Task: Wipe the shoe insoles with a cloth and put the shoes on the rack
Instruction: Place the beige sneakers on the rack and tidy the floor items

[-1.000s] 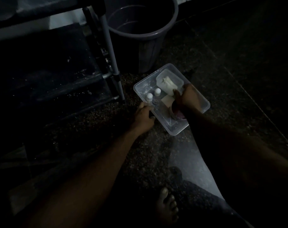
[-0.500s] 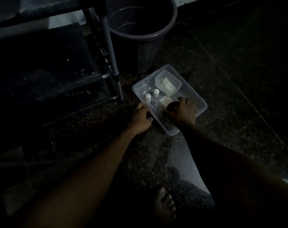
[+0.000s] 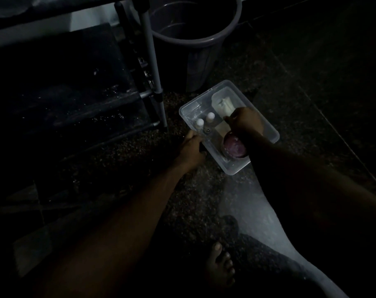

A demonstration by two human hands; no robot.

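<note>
item: white cloth (image 3: 222, 105), pale, folded and rumpled, lying in a small inner tray (image 3: 236, 95) at the far right corner of a clear box (image 3: 202, 95). we find the box on the floor (image 3: 311, 104), just beside the near right leg of the rack (image 3: 149, 50).

also in the box:
- two white-capped bottles (image 3: 210, 116) along its left edge
- a round purplish tin (image 3: 234, 146) at its near edge
- a pale block (image 3: 222, 127) between tin and tray

left hand (image 3: 192, 148): fingers curled on the box's left rim, gripping it.

right hand (image 3: 246, 121): inside the box, fingers bent, tips at the near end of the cloth; whether they pinch it we cannot tell.

rack: dark shelves, grey post.

grey bucket (image 3: 204, 41): behind the box.
</note>
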